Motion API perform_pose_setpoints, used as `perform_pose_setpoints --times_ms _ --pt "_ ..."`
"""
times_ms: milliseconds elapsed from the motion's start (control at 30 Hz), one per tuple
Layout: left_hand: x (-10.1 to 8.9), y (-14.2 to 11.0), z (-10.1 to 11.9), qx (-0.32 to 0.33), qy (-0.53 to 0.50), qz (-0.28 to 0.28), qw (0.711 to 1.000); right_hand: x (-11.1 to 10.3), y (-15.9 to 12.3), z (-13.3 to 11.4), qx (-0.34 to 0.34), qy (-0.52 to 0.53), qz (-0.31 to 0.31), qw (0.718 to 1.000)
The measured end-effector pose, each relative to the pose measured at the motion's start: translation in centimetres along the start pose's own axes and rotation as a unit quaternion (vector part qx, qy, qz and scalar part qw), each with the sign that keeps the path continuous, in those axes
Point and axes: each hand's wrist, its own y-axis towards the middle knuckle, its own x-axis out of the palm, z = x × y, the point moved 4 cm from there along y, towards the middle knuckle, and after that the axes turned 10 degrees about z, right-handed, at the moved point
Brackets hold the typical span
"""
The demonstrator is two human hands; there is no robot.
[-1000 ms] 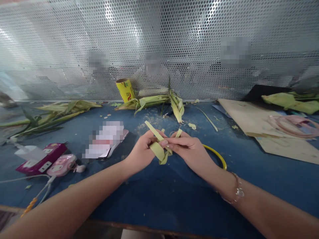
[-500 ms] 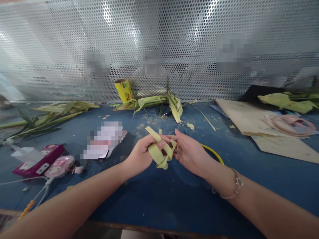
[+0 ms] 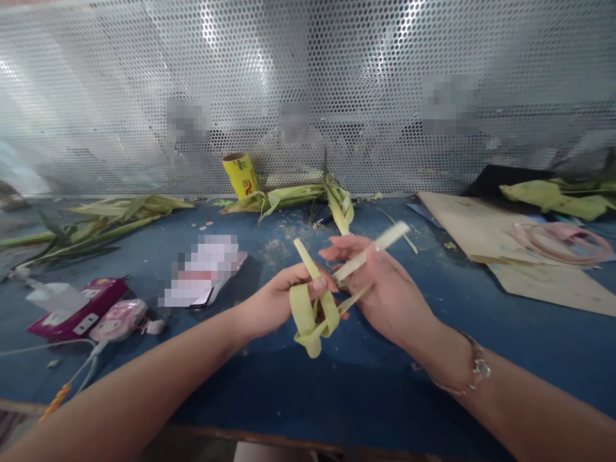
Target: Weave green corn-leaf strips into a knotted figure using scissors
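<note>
Over the blue table (image 3: 298, 398), my left hand (image 3: 276, 301) is closed on a looped, pale green leaf strip (image 3: 310, 317), pinching it at the top of its loops. My right hand (image 3: 385, 289) grips a long free end of the strip (image 3: 373, 249), which sticks up and to the right. The loops hang below both hands, above the table. One short end of the strip points up past my left thumb. A bracelet sits on my right wrist.
A perforated metal screen (image 3: 308, 96) backs the table. Green leaves (image 3: 101, 218) lie at the left, more leaves (image 3: 298, 196) beside a yellow roll (image 3: 240, 174) at the back. A phone (image 3: 205, 269) and pink gadgets (image 3: 96, 314) lie left; cardboard (image 3: 520, 256) right.
My right hand has pulled one end of the strip out and up to the right, so it now stands long and straight. The loops have dropped lower and opened wider.
</note>
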Motion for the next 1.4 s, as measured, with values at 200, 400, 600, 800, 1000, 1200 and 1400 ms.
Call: perform_pose_setpoints --times_ms 200,400,600,800,1000,1200,1400 --pt "-0.4 0.4 -0.3 -0.04 -0.077 0.018 0.996 -0.2 -0.4 -0.9 -0.155 -0.157 0.005 0.975" --pt "-0.3 0.3 0.1 -0.019 -0.077 0.047 0.996 0.5 -1.2 -2.4 -0.231 -0.325 -0.046 0.916" --pt "0.0 0.2 -0.2 0.007 -0.009 0.066 0.998 0.9 -0.8 -1.7 -0.158 -0.338 -0.042 0.927" --pt "-0.2 0.2 -0.1 0.024 0.018 0.097 0.995 0.6 -0.3 -0.9 -0.127 -0.358 0.006 0.925" --pt "0.1 0.1 -0.1 0.013 0.028 0.081 0.996 0.7 -0.4 -0.5 -0.099 -0.323 0.004 0.941" --pt "-0.4 0.3 -0.3 0.012 0.036 0.107 0.993 1.1 -0.3 -0.4 -0.107 -0.357 -0.001 0.928" --pt "-0.2 0.3 -0.5 -0.006 0.017 0.083 0.996 0.9 -0.3 -0.2 -0.108 -0.374 -0.007 0.921"
